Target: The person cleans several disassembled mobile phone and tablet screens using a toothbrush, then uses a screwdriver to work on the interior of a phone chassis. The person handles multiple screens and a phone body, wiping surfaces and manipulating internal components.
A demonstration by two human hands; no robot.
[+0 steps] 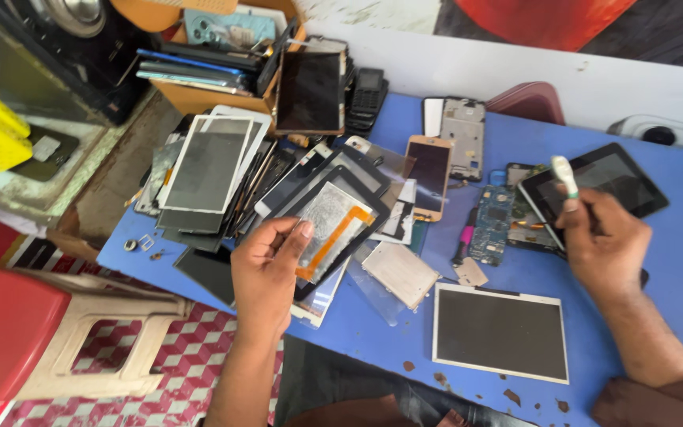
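Start at the left of the frame: a red and cream plastic stool (pixel 49 340) stands on the checked floor, so keep your elbow away from it. Just right of it, near the middle of the frame, your left hand (pixel 266 269) is closed on the black screen panel with an orange ribbon (pixel 333 225), thumb on top, fingers under its lower left corner. Hold it by the edge only and keep it flat, since thin glass like this likely cracks if bent. It rests on the heap of old screens (pixel 215 174) on the blue table (pixel 673 261), so lift it gently. Further right lie a green circuit board (pixel 490 225) and a big grey panel (pixel 501 332). At the right, your right hand (pixel 602 245) is wrapped around a small white-tipped tool (pixel 566 178). Keep its tip pointing up, away from the screens.
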